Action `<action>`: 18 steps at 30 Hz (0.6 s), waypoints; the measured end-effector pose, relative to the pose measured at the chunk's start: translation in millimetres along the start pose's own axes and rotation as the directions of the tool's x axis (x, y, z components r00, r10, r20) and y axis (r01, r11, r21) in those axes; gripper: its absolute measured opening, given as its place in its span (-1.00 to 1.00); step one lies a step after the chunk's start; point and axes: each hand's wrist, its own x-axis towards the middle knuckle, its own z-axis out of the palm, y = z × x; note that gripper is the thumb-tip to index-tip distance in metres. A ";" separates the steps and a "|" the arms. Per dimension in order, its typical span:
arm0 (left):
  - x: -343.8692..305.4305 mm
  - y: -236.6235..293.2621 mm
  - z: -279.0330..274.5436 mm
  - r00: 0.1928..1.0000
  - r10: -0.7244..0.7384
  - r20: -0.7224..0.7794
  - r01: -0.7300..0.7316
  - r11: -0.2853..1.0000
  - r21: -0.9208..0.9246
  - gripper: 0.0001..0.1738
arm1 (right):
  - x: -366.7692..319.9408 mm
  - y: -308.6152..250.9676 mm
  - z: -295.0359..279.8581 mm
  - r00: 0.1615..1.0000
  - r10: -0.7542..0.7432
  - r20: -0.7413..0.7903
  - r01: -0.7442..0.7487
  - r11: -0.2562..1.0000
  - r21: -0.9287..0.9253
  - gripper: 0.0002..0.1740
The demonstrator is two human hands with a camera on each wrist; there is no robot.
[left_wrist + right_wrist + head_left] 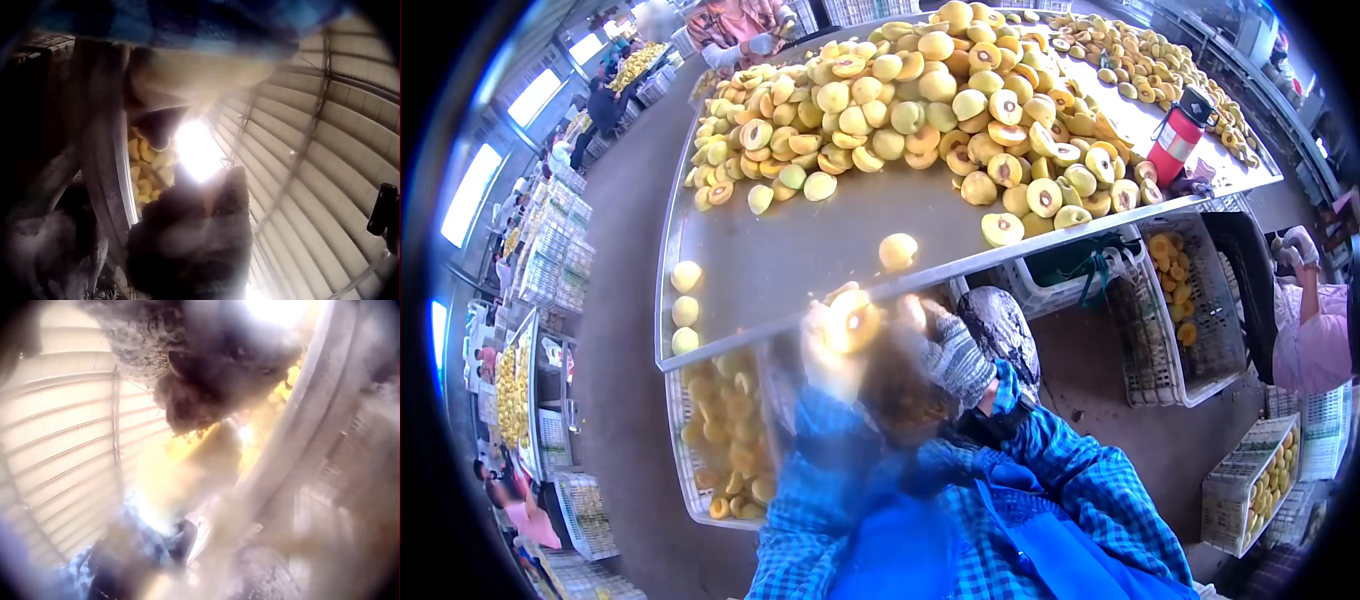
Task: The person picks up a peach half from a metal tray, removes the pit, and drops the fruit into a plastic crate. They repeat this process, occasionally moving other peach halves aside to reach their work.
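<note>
My left hand (828, 362) holds a halved yellow peach (855, 320) just over the front edge of the metal table (790, 240). The peach's cut face, with a brown centre, shows under bright glare. My right hand (960, 358), in a grey knit glove, is close beside it with bent fingers; I cannot tell whether it grips something. In the right wrist view, dark gloved fingers (197, 403) overlap the glaring yellow fruit. On the table just beyond my hands lies a single peach (897, 251). Three more peaches (686, 307) line the left rim.
A large heap of halved peaches (880, 110) covers the far part of the table. A red flask (1176, 145) stands at the right. Below the table are a crate of peaches (677, 455) at left and another crate (1200, 375) at right. A person (735, 30) works opposite.
</note>
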 end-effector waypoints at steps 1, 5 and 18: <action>-3.9 -1.3 1.5 1.000 0.008 -0.018 -0.007 0.998 0.059 -0.46 | 8.4 -41.9 -15.4 0.989 0.026 0.144 -0.060 0.969 0.241 -0.68; -15.3 -14.2 9.0 0.997 0.070 -0.030 -0.065 0.988 0.143 -0.54 | 24.7 -32.9 -13.5 0.972 -0.080 0.220 0.085 0.996 -0.015 -0.53; -19.9 -63.7 17.8 0.937 0.349 0.000 -0.250 0.671 0.698 -0.55 | 19.9 -75.0 -45.6 0.881 0.373 0.292 -0.396 0.918 0.025 -0.65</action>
